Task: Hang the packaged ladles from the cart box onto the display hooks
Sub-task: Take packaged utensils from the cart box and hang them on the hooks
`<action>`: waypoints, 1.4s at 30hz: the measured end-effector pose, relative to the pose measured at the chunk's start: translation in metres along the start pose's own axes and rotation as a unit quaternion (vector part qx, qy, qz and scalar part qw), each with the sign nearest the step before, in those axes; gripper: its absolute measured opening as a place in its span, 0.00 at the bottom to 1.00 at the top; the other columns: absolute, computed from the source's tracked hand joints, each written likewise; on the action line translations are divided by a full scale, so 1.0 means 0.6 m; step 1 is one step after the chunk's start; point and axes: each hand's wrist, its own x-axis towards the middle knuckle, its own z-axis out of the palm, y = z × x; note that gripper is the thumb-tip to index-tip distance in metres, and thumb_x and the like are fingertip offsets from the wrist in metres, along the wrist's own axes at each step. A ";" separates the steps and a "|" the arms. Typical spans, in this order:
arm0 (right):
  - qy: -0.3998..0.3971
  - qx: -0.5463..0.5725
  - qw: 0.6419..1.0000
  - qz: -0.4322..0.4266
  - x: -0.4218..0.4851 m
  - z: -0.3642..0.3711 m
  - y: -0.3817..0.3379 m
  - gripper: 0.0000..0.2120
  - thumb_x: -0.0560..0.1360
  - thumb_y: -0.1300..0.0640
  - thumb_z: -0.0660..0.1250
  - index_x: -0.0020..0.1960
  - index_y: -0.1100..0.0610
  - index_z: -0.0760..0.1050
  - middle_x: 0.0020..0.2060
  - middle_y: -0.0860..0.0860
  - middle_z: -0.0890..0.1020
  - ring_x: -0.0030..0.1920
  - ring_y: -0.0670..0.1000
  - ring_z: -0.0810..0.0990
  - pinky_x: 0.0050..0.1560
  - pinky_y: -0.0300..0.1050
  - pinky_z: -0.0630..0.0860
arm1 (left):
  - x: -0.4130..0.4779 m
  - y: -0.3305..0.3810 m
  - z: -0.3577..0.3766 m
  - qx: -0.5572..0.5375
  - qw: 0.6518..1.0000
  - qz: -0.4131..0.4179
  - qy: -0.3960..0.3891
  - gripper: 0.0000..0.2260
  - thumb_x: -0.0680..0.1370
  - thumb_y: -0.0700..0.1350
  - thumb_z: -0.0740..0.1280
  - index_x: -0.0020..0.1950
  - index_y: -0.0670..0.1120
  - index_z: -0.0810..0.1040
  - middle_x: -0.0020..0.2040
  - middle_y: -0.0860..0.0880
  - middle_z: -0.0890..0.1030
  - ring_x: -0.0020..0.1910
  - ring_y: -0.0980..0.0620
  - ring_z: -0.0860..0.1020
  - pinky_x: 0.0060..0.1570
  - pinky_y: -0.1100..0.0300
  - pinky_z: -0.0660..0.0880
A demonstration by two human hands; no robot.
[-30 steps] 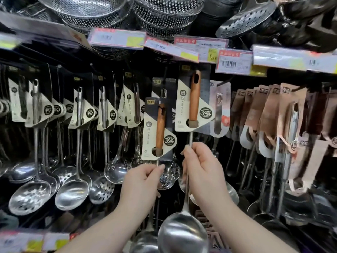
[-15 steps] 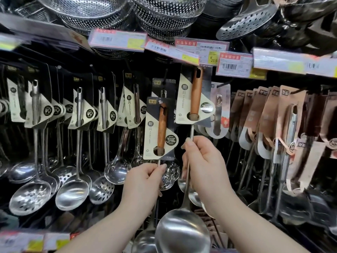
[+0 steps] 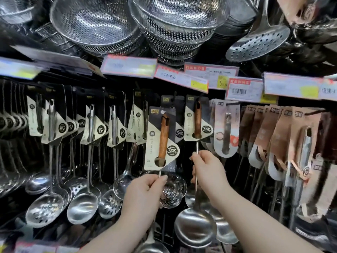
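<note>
The hooks themselves are hard to make out: the top of each card vanishes into dark shelf shadow under the price labels (image 3: 244, 89), so whether either card is seated on a hook cannot be told. The right edge of the frame is smeared with blur. The left ladle's bowl is cut off at the bottom edge, behind the forearm.

Lower centre, the left hand (image 3: 144, 194) is closed in a pinch on the thin steel shaft of the left ladle (image 3: 163, 137), just below its cream-and-black card with the wooden handle. Just right of centre, the right hand (image 3: 207, 170) is likewise pinched shut on the shaft of the right ladle (image 3: 197, 121), whose bowl hangs below the wrist and whose card sits higher, close under the labels.

Against the earlier frame, the view has tilted upward: the perforated colanders (image 3: 94, 24) fill more of the top, and the right ladle's card is more upright.
</note>
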 end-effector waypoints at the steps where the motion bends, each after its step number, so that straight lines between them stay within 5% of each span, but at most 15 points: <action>1: 0.000 -0.012 1.000 0.006 0.013 0.005 0.008 0.14 0.79 0.52 0.56 0.47 0.63 0.71 0.33 0.56 0.73 0.33 0.55 0.73 0.40 0.58 0.77 | 0.002 0.001 -0.001 0.006 1.000 -0.001 -0.001 0.16 0.75 0.52 0.65 0.29 0.46 0.76 0.22 0.52 0.74 0.20 0.59 0.72 0.28 0.67 0.68; 6: 0.012 -0.060 0.997 0.041 0.069 0.034 0.036 0.14 0.79 0.51 0.55 0.60 0.54 0.71 0.42 0.56 0.80 0.43 0.59 0.81 0.48 0.55 0.79 | 0.014 0.004 -0.005 0.029 1.000 -0.011 -0.003 0.20 0.74 0.50 0.66 0.23 0.48 0.71 0.20 0.52 0.74 0.20 0.59 0.73 0.25 0.72 0.67; 11: 0.032 -0.107 0.993 0.044 0.106 0.055 0.060 0.17 0.80 0.52 0.55 0.66 0.55 0.69 0.59 0.60 0.78 0.57 0.61 0.76 0.48 0.44 0.66 | 0.017 0.006 -0.004 0.044 0.999 -0.022 -0.001 0.20 0.75 0.51 0.66 0.23 0.48 0.72 0.19 0.53 0.75 0.18 0.61 0.72 0.25 0.74 0.67; 17: 0.002 -0.139 0.986 0.087 0.126 0.058 0.065 0.17 0.80 0.51 0.54 0.65 0.56 0.70 0.57 0.60 0.79 0.56 0.60 0.78 0.49 0.45 0.70 | 0.014 0.004 0.007 0.043 0.999 -0.030 -0.004 0.18 0.74 0.51 0.65 0.25 0.47 0.73 0.18 0.52 0.74 0.19 0.61 0.72 0.25 0.74 0.67; 22: -0.010 -0.147 0.989 0.024 0.073 0.042 0.040 0.15 0.79 0.53 0.57 0.62 0.58 0.71 0.58 0.59 0.78 0.58 0.59 0.75 0.53 0.46 0.70 | 0.004 0.018 0.013 0.040 0.999 -0.010 -0.006 0.18 0.74 0.50 0.66 0.26 0.43 0.74 0.19 0.51 0.72 0.18 0.62 0.70 0.24 0.74 0.66; 25: -0.002 0.025 1.000 -0.012 0.012 0.026 0.012 0.14 0.79 0.46 0.54 0.49 0.51 0.76 0.52 0.54 0.82 0.51 0.52 0.79 0.51 0.47 0.73 | -0.005 0.028 0.016 0.005 1.000 -0.010 -0.013 0.18 0.74 0.48 0.67 0.27 0.41 0.74 0.20 0.50 0.72 0.17 0.61 0.70 0.22 0.73 0.64; 28: -0.098 0.231 0.966 0.070 -0.042 0.013 -0.020 0.21 0.76 0.40 0.56 0.44 0.54 0.79 0.43 0.56 0.86 0.43 0.54 0.84 0.45 0.47 0.79 | -0.019 0.039 0.021 0.004 1.000 -0.002 -0.021 0.17 0.74 0.48 0.66 0.28 0.41 0.76 0.19 0.51 0.71 0.17 0.61 0.70 0.22 0.73 0.64; 33: -0.063 0.240 0.968 0.021 -0.085 -0.006 -0.025 0.05 0.71 0.58 0.70 0.47 0.55 0.78 0.43 0.56 0.85 0.47 0.57 0.84 0.48 0.54 0.79 | -0.051 0.062 0.034 -0.046 0.997 0.004 -0.057 0.16 0.74 0.48 0.66 0.26 0.52 0.78 0.20 0.55 0.73 0.22 0.61 0.69 0.24 0.72 0.62; 36: -0.032 0.239 0.970 -0.018 -0.104 -0.021 -0.026 0.05 0.72 0.58 0.69 0.48 0.54 0.78 0.43 0.54 0.85 0.46 0.57 0.83 0.45 0.52 0.78 | -0.073 0.071 0.038 -0.094 0.990 0.013 -0.101 0.12 0.75 0.48 0.64 0.35 0.43 0.80 0.26 0.50 0.75 0.28 0.55 0.70 0.33 0.60 0.67; 42: -0.001 0.246 0.968 -0.053 -0.124 -0.041 -0.037 0.05 0.73 0.57 0.68 0.49 0.54 0.78 0.44 0.55 0.85 0.47 0.60 0.83 0.46 0.55 0.78 | -0.087 0.095 0.042 -0.132 0.983 0.039 -0.123 0.18 0.77 0.43 0.62 0.27 0.47 0.77 0.22 0.56 0.74 0.24 0.62 0.69 0.26 0.71 0.64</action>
